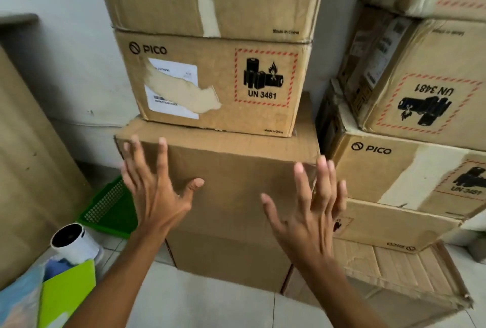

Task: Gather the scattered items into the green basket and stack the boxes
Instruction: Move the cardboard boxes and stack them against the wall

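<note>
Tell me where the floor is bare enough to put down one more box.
Bare tiles lie between the forearms, before the plain box. Left is crowded: green basket, white cylinder, green folder. Right, flattened cardboard covers the floor. Left hand and right hand hold nothing.

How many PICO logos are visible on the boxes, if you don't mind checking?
3: one on the middle-stack box with the torn label, one on the right-stack box, one upside down on the low box beneath it. Others may be hidden.
</note>
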{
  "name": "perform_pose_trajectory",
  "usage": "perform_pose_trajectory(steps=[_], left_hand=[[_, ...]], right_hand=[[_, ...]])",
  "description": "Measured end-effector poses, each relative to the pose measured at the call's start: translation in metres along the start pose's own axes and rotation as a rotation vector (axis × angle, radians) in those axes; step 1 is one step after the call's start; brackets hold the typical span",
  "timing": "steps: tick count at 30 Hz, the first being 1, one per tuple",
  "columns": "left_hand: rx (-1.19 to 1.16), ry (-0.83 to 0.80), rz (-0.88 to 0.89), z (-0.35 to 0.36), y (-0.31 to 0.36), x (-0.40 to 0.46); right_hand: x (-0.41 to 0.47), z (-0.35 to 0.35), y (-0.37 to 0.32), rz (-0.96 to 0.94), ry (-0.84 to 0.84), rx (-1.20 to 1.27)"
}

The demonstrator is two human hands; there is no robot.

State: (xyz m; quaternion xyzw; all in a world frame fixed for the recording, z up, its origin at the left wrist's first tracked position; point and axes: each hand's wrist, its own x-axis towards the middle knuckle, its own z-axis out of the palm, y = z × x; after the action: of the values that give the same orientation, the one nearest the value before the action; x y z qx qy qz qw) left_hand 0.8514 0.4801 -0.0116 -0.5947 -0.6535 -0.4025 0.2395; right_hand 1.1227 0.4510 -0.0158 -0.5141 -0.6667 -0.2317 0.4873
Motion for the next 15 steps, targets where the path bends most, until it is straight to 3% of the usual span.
perform_pose_trajectory(steps=[4,9,15], left_hand=[[0.016,-0.106,-0.021,-0.002,0.006,0.01],[0.074,-0.198,-0.031,-0.014,0.009,0.011],[0.15,-0.396,-0.081,-0.055,0.023,0.012]], right_hand=[[0.045,0.007,0.006,0.012,-0.151,-0.084],[0.048,0.006,0.006,0.051,-0.146,-0.089],[0.05,-0.028,-0.007,0.14,-0.458,-0.091]])
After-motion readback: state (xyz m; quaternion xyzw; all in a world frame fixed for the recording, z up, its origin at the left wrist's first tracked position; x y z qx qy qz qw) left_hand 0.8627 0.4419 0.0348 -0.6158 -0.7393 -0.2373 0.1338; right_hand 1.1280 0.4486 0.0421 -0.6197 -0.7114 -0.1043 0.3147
